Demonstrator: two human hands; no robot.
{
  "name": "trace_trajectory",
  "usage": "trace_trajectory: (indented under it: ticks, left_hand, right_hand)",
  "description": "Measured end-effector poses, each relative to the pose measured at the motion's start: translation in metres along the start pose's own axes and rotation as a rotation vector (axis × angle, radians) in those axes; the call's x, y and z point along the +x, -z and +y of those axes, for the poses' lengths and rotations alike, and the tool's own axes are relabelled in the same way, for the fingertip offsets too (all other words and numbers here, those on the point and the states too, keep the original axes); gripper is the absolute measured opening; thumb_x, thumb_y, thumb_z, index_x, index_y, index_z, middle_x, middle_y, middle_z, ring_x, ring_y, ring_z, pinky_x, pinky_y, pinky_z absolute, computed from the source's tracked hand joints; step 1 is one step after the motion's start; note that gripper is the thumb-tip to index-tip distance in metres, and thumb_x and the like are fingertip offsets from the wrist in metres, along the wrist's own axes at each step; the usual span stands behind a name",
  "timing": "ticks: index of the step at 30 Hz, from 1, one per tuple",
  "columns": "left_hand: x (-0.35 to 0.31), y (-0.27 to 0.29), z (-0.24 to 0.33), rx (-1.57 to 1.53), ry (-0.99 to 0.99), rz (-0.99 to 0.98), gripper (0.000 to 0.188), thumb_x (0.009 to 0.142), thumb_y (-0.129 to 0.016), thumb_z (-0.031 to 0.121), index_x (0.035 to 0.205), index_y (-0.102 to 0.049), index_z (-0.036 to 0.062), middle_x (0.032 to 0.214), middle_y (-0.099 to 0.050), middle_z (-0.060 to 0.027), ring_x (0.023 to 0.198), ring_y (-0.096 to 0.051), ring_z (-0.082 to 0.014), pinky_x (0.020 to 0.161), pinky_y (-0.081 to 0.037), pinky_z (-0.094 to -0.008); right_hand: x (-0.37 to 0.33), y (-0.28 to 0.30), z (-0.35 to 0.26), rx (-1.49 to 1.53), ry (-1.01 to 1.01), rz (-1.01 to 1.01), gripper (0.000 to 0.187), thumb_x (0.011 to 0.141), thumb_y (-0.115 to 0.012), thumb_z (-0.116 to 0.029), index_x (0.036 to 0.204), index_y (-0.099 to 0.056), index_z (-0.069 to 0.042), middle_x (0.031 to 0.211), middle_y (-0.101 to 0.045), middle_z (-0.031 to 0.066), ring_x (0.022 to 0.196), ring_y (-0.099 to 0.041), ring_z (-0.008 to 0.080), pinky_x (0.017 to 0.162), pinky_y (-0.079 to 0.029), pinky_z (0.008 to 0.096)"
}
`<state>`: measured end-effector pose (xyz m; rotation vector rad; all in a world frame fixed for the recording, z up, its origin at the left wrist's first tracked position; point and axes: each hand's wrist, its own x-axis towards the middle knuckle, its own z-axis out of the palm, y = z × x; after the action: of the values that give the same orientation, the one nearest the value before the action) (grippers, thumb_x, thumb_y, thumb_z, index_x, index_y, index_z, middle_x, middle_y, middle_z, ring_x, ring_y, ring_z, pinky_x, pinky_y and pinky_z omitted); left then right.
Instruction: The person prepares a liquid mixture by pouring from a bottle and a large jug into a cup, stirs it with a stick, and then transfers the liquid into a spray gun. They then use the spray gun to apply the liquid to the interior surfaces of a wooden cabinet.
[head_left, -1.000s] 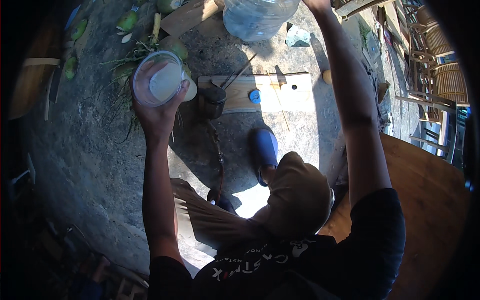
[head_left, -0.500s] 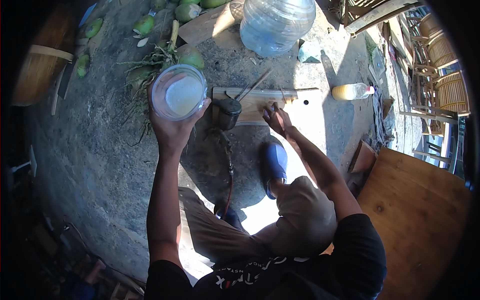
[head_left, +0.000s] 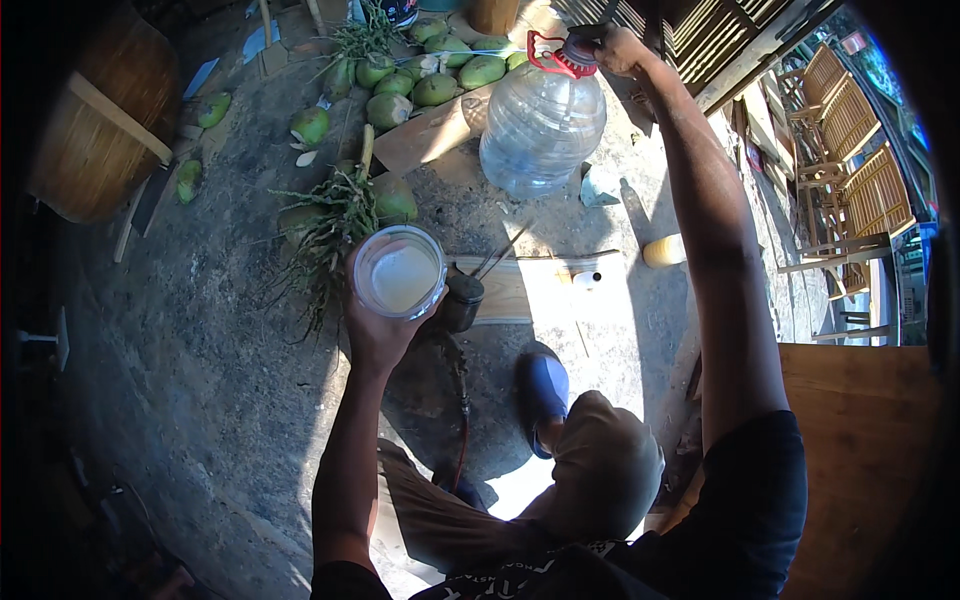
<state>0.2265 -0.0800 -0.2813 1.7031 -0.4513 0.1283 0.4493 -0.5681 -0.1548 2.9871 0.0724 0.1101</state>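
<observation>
In my left hand (head_left: pixel 375 335) is a clear plastic tub (head_left: pixel 437 285) with whitish liquid (head_left: pixel 403 278) in the bottom, its open top facing up. My right arm stretches far forward. The fingers of my right hand (head_left: pixel 625 52) are closed on a dark round piece (head_left: pixel 582 47) at the mouth of a large clear water jug (head_left: pixel 540 130). I cannot make out whether it is a cap or a funnel. A red handle (head_left: pixel 552 58) rings the jug's neck. Below the tub, a dark metal pot-shaped tool (head_left: pixel 463 305) with a hose stands at a wooden board (head_left: pixel 505 293).
Green coconuts (head_left: pixel 436 89) lie at the back, with a stripped stalk (head_left: pixel 340 220) beside my left hand. My right forearm partly hides a bottle of yellowish liquid (head_left: pixel 663 251). Bamboo chairs (head_left: pixel 870 190) line the far right. A blue shoe (head_left: pixel 545 385) is near the board.
My right hand has left the wooden board and reached forward to the top of the jug. The tub in my left hand sits lower and further right in view; the view itself has shifted.
</observation>
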Motion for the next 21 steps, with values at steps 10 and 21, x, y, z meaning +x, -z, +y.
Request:
trace_trajectory:
  ticks: [10,21]
  left_hand:
    - [0.003,-0.011,-0.004,0.042,-0.027,-0.030,0.093,0.069,-0.101,0.007,0.146,-0.048,0.0019,0.136,-0.064,-0.0134,0.126,-0.064,-0.0252,0.109,-0.053,-0.0417]
    - [-0.012,-0.030,-0.018,-0.028,-0.008,-0.132,0.095,0.068,-0.100,0.005,0.147,-0.047,0.0007,0.136,-0.065,-0.0151,0.126,-0.065,-0.0271,0.110,-0.053,-0.0431]
  right_hand:
    - [0.012,0.006,-0.002,-0.044,0.125,-0.116,0.047,0.095,-0.072,-0.044,0.126,-0.075,-0.009,0.108,-0.077,0.0216,0.098,-0.073,0.0406,0.084,-0.058,0.0466]
    - [-0.377,-0.205,-0.170,0.509,-0.543,0.086,0.038,0.102,-0.070,-0.037,0.089,-0.070,-0.002,0.075,-0.070,0.0216,0.073,-0.075,0.0331,0.067,-0.056,0.0483]
